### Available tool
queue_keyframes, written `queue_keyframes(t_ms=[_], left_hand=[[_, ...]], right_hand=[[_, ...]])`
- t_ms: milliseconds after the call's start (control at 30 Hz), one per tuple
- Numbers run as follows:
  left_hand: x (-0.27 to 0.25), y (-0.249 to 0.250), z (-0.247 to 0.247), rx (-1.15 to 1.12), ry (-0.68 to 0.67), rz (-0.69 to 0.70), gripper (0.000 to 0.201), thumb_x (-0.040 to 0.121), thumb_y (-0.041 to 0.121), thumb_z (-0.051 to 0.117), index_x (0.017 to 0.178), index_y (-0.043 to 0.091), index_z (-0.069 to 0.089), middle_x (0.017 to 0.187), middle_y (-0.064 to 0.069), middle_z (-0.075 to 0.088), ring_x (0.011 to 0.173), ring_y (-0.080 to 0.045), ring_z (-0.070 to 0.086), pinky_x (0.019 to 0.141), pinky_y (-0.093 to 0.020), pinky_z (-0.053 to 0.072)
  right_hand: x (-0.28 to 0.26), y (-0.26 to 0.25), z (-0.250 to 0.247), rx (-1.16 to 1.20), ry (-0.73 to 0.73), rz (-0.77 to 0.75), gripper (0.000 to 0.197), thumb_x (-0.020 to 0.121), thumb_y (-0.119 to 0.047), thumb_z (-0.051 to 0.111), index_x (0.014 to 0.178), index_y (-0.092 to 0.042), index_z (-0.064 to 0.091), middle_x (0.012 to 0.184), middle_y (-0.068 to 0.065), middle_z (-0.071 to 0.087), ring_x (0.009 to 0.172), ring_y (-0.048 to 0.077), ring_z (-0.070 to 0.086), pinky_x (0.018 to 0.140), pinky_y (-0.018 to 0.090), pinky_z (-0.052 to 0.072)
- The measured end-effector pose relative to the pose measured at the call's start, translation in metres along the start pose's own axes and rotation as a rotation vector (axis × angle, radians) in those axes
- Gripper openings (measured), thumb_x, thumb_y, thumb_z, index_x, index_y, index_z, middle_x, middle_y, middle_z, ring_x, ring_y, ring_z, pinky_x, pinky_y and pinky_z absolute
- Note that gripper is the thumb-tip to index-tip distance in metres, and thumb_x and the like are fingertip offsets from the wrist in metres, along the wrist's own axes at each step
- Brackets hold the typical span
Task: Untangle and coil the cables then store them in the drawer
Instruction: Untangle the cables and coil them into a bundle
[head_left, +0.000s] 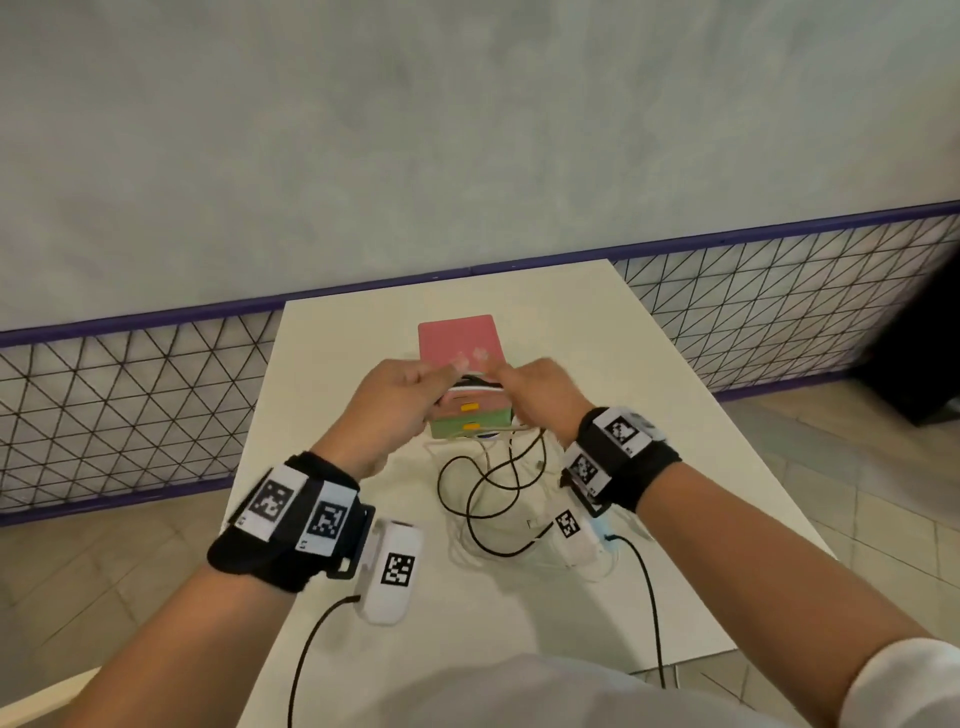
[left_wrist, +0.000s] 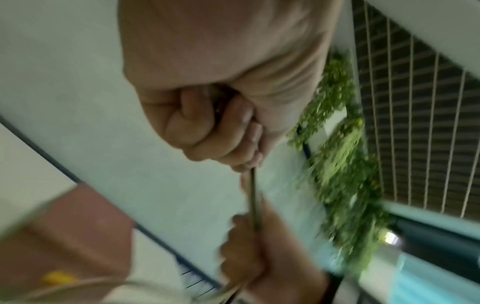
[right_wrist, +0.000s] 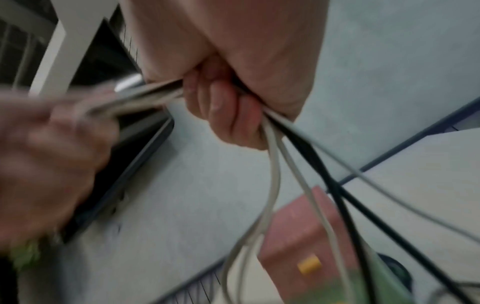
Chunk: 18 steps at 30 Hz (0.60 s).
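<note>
While both fists are closing around the cables, the left hand and right hand are stretching a short span between them | slack is trailing below the right grip, before the drawer unit | advice: be feeding slack gradually, avoiding yanks.

Both forearms are extended forward, wrists raised. Left hand is curled into a fist; right hand is curled likewise. Knuckles are held close together, nearly touching.
</note>
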<state>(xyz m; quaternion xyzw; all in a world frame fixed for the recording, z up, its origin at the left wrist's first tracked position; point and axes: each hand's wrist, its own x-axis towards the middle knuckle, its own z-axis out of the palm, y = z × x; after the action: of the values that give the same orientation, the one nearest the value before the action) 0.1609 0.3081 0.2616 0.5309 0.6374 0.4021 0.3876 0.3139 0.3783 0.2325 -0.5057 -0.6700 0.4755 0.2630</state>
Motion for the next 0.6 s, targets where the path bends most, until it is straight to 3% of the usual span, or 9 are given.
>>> queue_keyframes(t_ms=[67,133,200,300,367,467,533,567,600], left_hand=[[-0.006,-0.026,0.011,0.077,0.01,0.079,0.05,0.088,0.053,0.05,0.059,0.012,0.051,0.048,0.005,0.037,0.039,-0.006,0.028,0.048,-0.025,0.023],[-0.014,-0.046,0.027,0.086,0.011,0.139,0.046,0.085,0.057,0.039,0.055,0.023,0.049,0.052,0.007,0.037,0.045,-0.008,0.032,0.053,-0.03,0.026],[-0.017,-0.059,0.037,0.086,0.006,0.174,0.046,0.089,0.058,0.033,0.054,0.033,0.051,0.048,0.012,0.039,0.05,-0.008,0.036,0.057,-0.031,0.03],[-0.014,-0.062,0.029,0.072,-0.104,0.101,0.056,0.092,0.064,0.031,0.055,0.023,0.044,0.052,0.011,0.043,0.051,-0.009,0.039,0.061,-0.031,0.032],[-0.007,-0.063,0.014,0.158,-0.17,0.004,0.065,0.097,0.057,0.025,0.058,0.014,0.055,0.056,0.005,0.058,0.054,-0.01,0.05,0.065,-0.028,0.038],[0.002,-0.043,0.008,0.197,-0.112,0.013,0.077,0.097,0.057,0.009,0.08,0.009,0.068,0.078,-0.007,0.072,0.082,-0.019,0.064,0.076,-0.019,0.04],[0.001,-0.023,0.019,0.03,-0.138,-0.001,0.075,0.095,0.061,0.009,0.078,0.014,0.064,0.058,-0.001,0.063,0.056,-0.018,0.058,0.058,-0.024,0.045],[0.0,-0.015,0.023,-0.053,-0.103,-0.009,0.069,0.095,0.061,0.015,0.068,0.016,0.059,0.045,0.005,0.051,0.042,-0.015,0.045,0.045,-0.024,0.037],[-0.003,-0.006,0.023,-0.114,-0.038,-0.02,0.063,0.096,0.059,0.024,0.056,0.019,0.054,0.038,0.008,0.041,0.036,-0.011,0.034,0.041,-0.021,0.028]], right_hand=[[0.004,-0.006,-0.009,0.144,0.095,-0.066,0.059,0.079,-0.04,0.071,0.043,-0.018,0.031,0.044,0.002,0.028,0.038,0.015,0.025,0.049,0.025,0.031],[0.003,-0.015,-0.009,0.246,0.104,-0.127,0.05,0.078,-0.011,0.07,0.045,-0.013,0.033,0.046,0.002,0.023,0.037,0.014,0.022,0.042,0.02,0.026],[-0.001,-0.02,-0.003,0.271,0.103,-0.149,0.035,0.077,0.001,0.062,0.051,-0.007,0.04,0.052,0.005,0.023,0.04,0.015,0.023,0.04,0.017,0.025],[-0.003,-0.013,0.0,0.167,0.094,-0.186,0.031,0.077,0.001,0.059,0.051,-0.005,0.042,0.052,0.005,0.023,0.044,0.017,0.022,0.044,0.019,0.023],[-0.007,-0.008,0.003,0.012,0.05,-0.242,0.039,0.081,-0.004,0.057,0.047,-0.005,0.038,0.048,0.006,0.023,0.046,0.019,0.024,0.049,0.024,0.023],[-0.018,-0.015,0.018,-0.174,0.002,-0.359,0.054,0.093,-0.013,0.049,0.041,-0.018,0.039,0.037,-0.006,0.04,0.037,0.013,0.04,0.047,0.025,0.033],[-0.018,-0.021,0.025,-0.122,0.018,-0.376,0.049,0.097,-0.017,0.044,0.05,-0.01,0.053,0.049,0.008,0.06,0.05,0.025,0.058,0.055,0.033,0.047],[-0.016,-0.022,0.024,-0.039,0.001,-0.332,0.048,0.098,-0.021,0.043,0.056,-0.005,0.058,0.054,0.012,0.062,0.054,0.032,0.059,0.059,0.036,0.048],[-0.013,-0.022,0.021,0.062,-0.057,-0.27,0.05,0.099,-0.028,0.042,0.058,-0.005,0.058,0.05,0.008,0.06,0.052,0.033,0.056,0.059,0.035,0.047]])
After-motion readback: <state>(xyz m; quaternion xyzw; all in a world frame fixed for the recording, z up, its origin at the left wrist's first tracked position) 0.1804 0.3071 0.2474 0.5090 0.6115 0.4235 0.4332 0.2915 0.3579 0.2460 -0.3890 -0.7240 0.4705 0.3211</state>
